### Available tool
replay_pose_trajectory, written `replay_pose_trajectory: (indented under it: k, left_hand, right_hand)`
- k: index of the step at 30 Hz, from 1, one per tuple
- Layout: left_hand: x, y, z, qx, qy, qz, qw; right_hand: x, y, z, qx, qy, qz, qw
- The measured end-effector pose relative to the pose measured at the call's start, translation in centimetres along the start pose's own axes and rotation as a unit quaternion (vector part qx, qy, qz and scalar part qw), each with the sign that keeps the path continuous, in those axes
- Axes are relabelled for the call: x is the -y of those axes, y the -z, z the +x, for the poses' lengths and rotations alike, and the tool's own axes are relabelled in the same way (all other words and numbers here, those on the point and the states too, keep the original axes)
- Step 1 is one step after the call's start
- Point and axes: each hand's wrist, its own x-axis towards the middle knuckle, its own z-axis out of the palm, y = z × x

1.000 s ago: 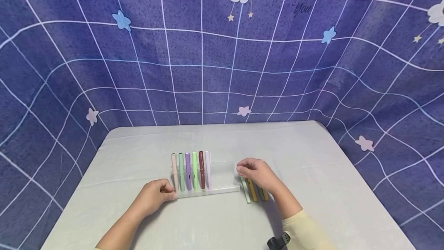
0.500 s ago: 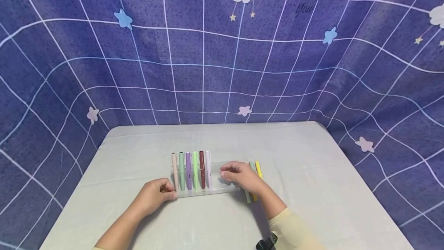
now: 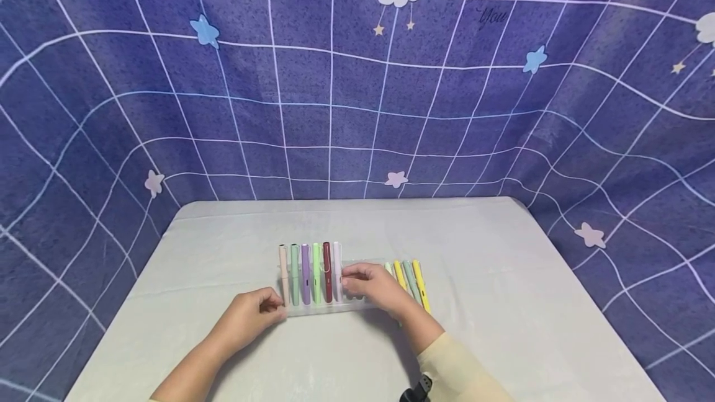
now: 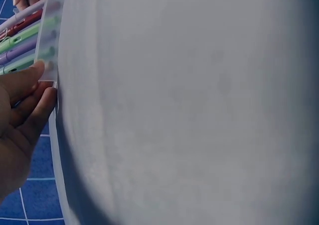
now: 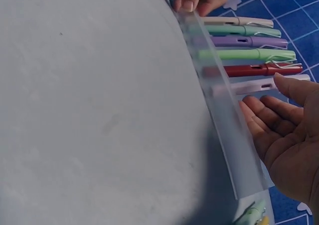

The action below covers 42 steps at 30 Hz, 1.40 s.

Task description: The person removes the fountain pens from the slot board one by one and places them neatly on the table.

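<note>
A clear plastic pen rack [image 3: 329,309] holds several pens side by side: peach [image 3: 284,275], muted green [image 3: 295,275], purple [image 3: 305,275], light green [image 3: 316,275], dark red [image 3: 327,278] and pale lilac [image 3: 337,259]. With thumb and fingers, my left hand [image 3: 251,321] pinches the rack's front left corner. My right hand [image 3: 380,290] is over the rack's right part, beside the lilac pen. In the right wrist view its thumb tip overlaps the lilac pen [image 5: 249,87] near the cap, while the loosely bent fingers lie below that pen, apart from the thumb.
Right of the rack, several more pens lie on the white-covered table [image 3: 480,247], among them a yellow pen [image 3: 421,284] and a grey-green pen [image 3: 411,281]. My right forearm partly covers them. A blue gridded cloth [image 3: 357,110] hangs behind and at both sides.
My right hand has moved left from above the loose pens to the lilac pen, uncovering more of the loose pens. My left hand keeps its hold on the rack's corner.
</note>
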Motion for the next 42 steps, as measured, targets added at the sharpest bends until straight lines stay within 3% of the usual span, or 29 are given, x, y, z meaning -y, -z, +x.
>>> replay_pose_trajectory:
  k: [14, 25, 36, 42]
  left_hand:
    - [0.2, -0.2, -0.1, -0.007, -0.030, 0.025, 0.9992]
    - [0.0, -0.3, -0.1, -0.011, -0.018, 0.016, 0.9997]
    - [-0.3, -0.2, -0.3, -0.013, -0.017, 0.021, 0.9995]
    - [-0.3, -0.2, -0.3, -0.014, -0.013, 0.022, 0.9996]
  right_hand:
    - [0.0, -1.5, 0.4, -0.023, 0.007, 0.000, 1.000]
    - [-0.2, -2.0, 0.6, -0.062, 0.017, -0.036, 0.997]
    - [0.3, -1.3, 0.1, -0.049, 0.040, 0.078, 0.995]
    - [-0.3, -0.9, -0.4, -0.033, 0.015, 0.097, 0.995]
